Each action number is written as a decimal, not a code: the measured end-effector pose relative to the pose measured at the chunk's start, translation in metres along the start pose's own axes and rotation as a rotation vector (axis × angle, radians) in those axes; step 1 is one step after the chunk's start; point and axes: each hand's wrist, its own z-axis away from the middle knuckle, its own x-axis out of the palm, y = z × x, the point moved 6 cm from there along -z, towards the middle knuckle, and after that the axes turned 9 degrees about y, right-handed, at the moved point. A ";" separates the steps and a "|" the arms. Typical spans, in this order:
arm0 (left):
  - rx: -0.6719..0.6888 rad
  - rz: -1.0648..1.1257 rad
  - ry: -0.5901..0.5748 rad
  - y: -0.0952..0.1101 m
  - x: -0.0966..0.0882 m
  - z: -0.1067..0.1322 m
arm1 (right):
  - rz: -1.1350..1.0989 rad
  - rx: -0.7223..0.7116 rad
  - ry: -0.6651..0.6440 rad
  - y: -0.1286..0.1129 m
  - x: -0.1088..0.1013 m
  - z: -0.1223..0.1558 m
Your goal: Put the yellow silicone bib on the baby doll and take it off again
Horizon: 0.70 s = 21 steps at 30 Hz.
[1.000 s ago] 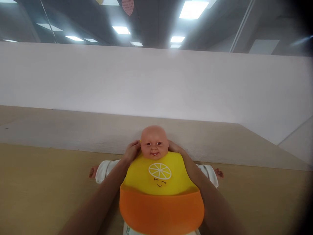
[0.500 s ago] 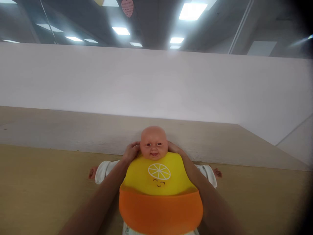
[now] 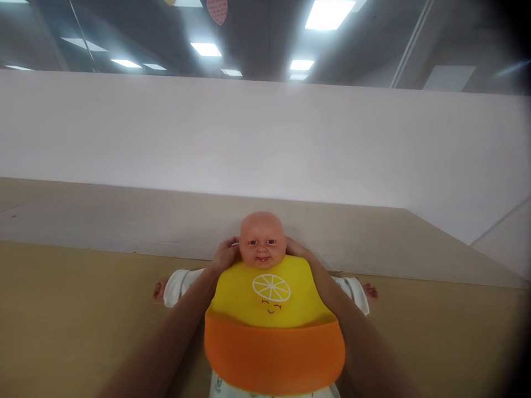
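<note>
1. Baby doll (image 3: 262, 240) lies face-up on a tan wooden table (image 3: 83, 315), at 6 o'clock in my view, with its head toward 12 o'clock.
2. A yellow silicone bib (image 3: 270, 292) covers its chest, with an orange pocket (image 3: 274, 348) across the lower part.
3. My left hand (image 3: 226, 255) sits at the doll's neck at 9 o'clock, and my right hand (image 3: 295, 249) at 3 o'clock. They are apart, both at the bib's top edge; I cannot tell whether either one is gripping it.
4. White sleeves (image 3: 179, 287) stick out beneath my forearms.
5. A beige ledge (image 3: 166, 224) and a white wall (image 3: 249, 138) stand at 12 o'clock.
</note>
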 end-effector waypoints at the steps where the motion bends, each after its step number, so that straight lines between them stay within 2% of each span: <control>1: 0.004 -0.002 0.006 0.001 0.000 0.000 | -0.006 0.004 -0.031 -0.001 0.003 0.002; 3: 0.011 -0.010 0.013 0.002 0.000 0.000 | -0.011 0.015 -0.061 -0.002 0.007 0.003; 9: 0.018 -0.037 -0.009 0.001 0.004 0.002 | 0.025 0.052 -0.029 0.003 0.002 -0.001; 14: 0.040 -0.069 0.029 0.001 0.001 0.001 | 0.017 0.019 -0.022 0.005 0.001 -0.001; 21: 0.087 -0.118 0.054 0.003 -0.002 0.001 | -0.038 0.068 -0.009 0.009 0.003 0.000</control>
